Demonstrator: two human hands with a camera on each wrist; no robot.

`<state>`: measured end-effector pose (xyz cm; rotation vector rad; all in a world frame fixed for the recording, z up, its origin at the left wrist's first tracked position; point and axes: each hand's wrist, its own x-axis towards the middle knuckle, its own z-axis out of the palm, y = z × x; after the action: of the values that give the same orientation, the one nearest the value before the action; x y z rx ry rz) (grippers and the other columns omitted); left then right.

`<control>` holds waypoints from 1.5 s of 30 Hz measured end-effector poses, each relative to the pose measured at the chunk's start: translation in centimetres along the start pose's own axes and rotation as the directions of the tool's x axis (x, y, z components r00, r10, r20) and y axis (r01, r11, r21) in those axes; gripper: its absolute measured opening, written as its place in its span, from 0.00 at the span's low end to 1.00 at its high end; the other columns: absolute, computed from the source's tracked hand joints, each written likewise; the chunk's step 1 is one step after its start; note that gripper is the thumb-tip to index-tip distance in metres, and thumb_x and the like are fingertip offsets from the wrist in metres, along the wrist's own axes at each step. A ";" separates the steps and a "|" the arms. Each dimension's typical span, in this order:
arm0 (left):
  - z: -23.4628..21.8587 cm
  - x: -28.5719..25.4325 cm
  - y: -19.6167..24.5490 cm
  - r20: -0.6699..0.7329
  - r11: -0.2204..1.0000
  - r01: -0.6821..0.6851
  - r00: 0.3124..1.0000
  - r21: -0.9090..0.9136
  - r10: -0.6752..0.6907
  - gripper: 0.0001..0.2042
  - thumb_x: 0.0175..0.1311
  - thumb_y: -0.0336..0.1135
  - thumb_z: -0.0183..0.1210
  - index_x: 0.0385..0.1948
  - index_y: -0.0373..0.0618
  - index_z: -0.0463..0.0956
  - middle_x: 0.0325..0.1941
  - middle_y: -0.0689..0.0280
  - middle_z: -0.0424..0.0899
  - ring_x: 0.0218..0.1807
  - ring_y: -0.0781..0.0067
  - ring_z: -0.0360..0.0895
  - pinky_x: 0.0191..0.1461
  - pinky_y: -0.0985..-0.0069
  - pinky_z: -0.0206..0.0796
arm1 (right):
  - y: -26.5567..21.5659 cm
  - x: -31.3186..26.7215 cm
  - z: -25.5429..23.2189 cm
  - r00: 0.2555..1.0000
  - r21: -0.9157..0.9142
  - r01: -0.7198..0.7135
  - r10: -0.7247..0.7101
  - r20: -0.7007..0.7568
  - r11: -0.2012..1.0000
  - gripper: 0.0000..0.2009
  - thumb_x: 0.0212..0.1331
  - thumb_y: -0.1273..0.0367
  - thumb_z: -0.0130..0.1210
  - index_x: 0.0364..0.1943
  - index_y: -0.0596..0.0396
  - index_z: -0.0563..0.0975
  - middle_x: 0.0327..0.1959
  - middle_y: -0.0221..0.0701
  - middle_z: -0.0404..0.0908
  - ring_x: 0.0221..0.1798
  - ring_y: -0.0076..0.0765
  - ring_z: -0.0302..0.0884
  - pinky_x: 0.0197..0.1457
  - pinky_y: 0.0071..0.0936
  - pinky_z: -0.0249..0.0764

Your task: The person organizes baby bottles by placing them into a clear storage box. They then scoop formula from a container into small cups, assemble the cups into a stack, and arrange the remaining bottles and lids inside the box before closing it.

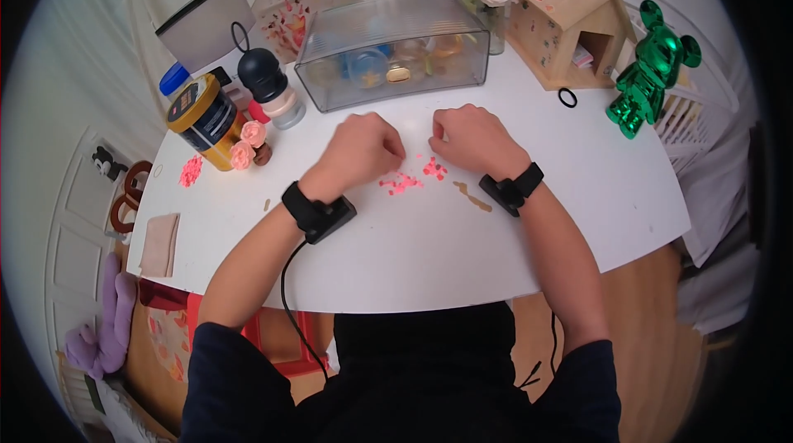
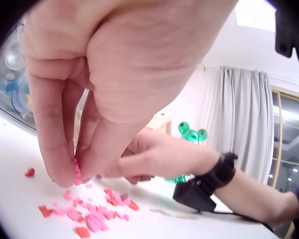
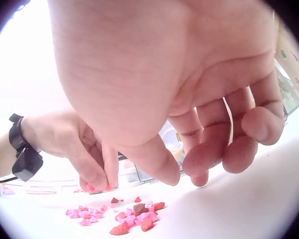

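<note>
Pink bits [image 2: 76, 172] in left grip [image 1: 357, 150]

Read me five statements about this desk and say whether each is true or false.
1. The left hand pinches pink bits. True.
2. A black ring lies near the wooden house. True.
3. The right hand grips the black ring. False: the right hand shows nothing in its grasp.
4. The green bear figure stands at the desk's left end. False: the green bear figure stands toward the right.
5. A separate pink pile lies near the yellow tub. True.
</note>
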<state>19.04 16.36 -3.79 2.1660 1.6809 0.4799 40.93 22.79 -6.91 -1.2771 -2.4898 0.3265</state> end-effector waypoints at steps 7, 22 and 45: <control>-5.5 -5.5 -6.7 0.090 0.896 0.287 0.958 -0.338 -0.273 0.05 0.65 0.25 0.71 0.38 0.33 0.91 0.36 0.64 0.92 0.36 0.76 0.89 0.49 0.79 0.86 | -0.3 -0.1 0.1 1.000 0.017 -0.010 0.010 0.010 1.000 0.09 0.60 0.64 0.60 0.37 0.53 0.86 0.34 0.44 0.90 0.43 0.57 0.88 0.49 0.50 0.83; -18.9 -20.4 -30.2 -0.319 0.670 0.493 0.617 -0.555 -0.719 0.07 0.63 0.25 0.70 0.39 0.30 0.91 0.40 0.55 0.94 0.39 0.66 0.92 0.51 0.75 0.87 | -1.8 -0.1 0.3 0.999 0.003 0.000 0.000 0.037 1.000 0.08 0.63 0.65 0.64 0.40 0.54 0.82 0.23 0.38 0.85 0.36 0.51 0.85 0.44 0.47 0.79; -20.0 -16.5 -37.9 -0.509 0.609 0.793 0.522 -0.006 -0.685 0.08 0.53 0.33 0.73 0.33 0.42 0.94 0.31 0.60 0.93 0.33 0.68 0.90 0.41 0.72 0.81 | -1.8 -0.1 0.2 0.999 0.021 0.027 -0.027 0.029 0.999 0.07 0.63 0.67 0.64 0.38 0.55 0.81 0.21 0.36 0.85 0.35 0.49 0.84 0.45 0.45 0.79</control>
<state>-26.53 10.46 -4.97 1.2216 2.8404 0.5818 39.56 21.63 -6.53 -1.2381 -2.5196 0.3660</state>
